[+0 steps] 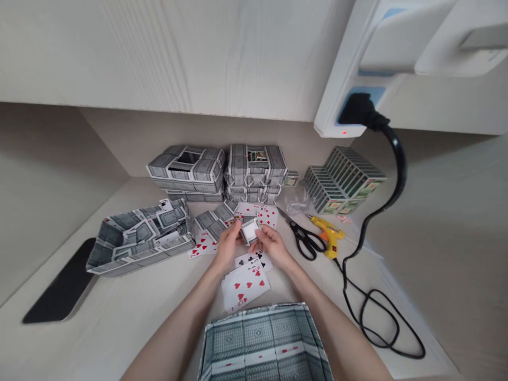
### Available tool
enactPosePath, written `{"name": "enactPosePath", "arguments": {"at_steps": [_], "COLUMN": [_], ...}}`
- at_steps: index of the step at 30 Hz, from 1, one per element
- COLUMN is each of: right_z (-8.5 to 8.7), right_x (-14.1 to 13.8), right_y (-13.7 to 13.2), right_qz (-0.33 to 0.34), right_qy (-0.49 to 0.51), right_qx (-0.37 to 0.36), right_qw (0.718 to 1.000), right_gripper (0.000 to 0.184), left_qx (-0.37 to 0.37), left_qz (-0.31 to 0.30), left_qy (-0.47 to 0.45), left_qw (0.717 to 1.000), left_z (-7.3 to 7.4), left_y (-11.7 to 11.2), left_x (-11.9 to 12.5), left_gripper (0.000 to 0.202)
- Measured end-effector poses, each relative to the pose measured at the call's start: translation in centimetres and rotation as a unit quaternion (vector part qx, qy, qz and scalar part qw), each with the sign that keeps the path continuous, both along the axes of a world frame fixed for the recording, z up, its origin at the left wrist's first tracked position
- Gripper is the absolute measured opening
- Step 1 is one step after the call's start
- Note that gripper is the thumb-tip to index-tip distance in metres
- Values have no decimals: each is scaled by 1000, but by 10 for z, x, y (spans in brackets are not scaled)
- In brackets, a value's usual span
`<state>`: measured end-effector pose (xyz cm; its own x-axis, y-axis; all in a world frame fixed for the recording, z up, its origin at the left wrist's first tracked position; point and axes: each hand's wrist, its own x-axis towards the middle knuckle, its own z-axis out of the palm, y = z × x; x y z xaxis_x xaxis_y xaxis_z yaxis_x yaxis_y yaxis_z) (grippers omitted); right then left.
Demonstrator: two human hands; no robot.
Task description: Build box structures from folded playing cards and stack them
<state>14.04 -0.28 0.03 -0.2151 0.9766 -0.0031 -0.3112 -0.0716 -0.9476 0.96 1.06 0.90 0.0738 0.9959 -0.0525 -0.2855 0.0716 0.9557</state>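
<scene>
Both hands are working close together just left of the scissors (pixel 305 241). The left hand (pixel 228 244) and the right hand (pixel 272 244) are each pinching the small folded card piece (pixel 250 231), fingers curled in tight around its sides and thumbs pressing on its near edge, so it is hanging just above the table (pixel 119 323).

The piece is looking very light and thin-walled. I would judge it to be springy paperboard with a slick printed face, easy to crush or let slip. The folded corners and edges seem the firmest places to grip, better than the flat panels.

Loose playing cards (pixel 246 283) are lying left of the scissors and nearer the person, overlapping and likely to slide under a wrist. The glue gun (pixel 327 235) is sitting just right of the scissors, its black cord (pixel 369 296) looping further right and toward the person. That side is looking snaggy.

Behind the scissors, stacked card boxes (pixel 222 172) and a row of card packs (pixel 343 180) are closing off the back. Far left of the scissors an open card tray (pixel 138 238) is taking up room. A larger card box (pixel 264 344) is sitting nearest the person, between the forearms. The bare table lies mostly left of the scissors and nearer the person, in front of the tray.
</scene>
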Motion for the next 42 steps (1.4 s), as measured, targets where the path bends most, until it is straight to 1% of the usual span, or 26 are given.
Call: {"name": "enactPosePath", "arguments": {"at_steps": [2,4,7,10,12,14,16,19,21,24,28,32,34,37,40,42], "right_z": [0,0,0,-2,-3,-5,-7,-8,-6,-4,-2,-2,-2,1,4,6], "right_x": [0,0,-2,-4,-5,-5,-4,-3,-3,-2,-1,0,0,3,7,8], "right_y": [2,1,-2,-5,-5,-4,-3,-1,-1,-1,-2,-2,-2,-1,0,0], "right_qz": [6,14,17,-1,-12,-17,-17,-19,-31,-58,-92,-124,-133,-138,-115,-97], "right_qy": [33,31,-20,-85,-105,-100,-84,-63,-65,-110,-181,-197,-188,-145,-98,-72], "right_qx": [-16,-24,-18,-5,-6,-13,-18,-20,-14,12,34,33,29,21,13,-1], "right_qw": [999,999,1000,996,994,995,996,998,997,992,979,972,973,979,988,993], "right_gripper": [33,34,35,34,33,34,34,33,31,28,24,19,18,18,17,19], "left_qx": [30,56,73,91,110,129,141,156,171,183,155,135,130,124,127,127], "left_qz": [4,14,33,46,59,67,67,60,55,61,95,82,78,82,96,98], "left_qy": [54,117,177,226,264,292,293,279,294,311,293,286,284,281,280,283], "left_qw": [998,991,981,969,956,945,943,946,939,931,939,945,947,948,946,946], "left_z": [-1,0,1,-1,-3,-6,-9,-12,-13,-15,-17,-16,-16,-16,-16,-17], "left_y": [0,-1,-2,-3,-3,-3,-3,-1,0,2,4,4,4,4,5,6], "left_x": [-1,-1,-1,-1,-1,-1,-1,-2,-3,-4,-5,-5,-6,-7,-7,-7], "left_gripper": [37,36,39,40,40,35,26,30,27,23,24,27,27,28,27,26]}}
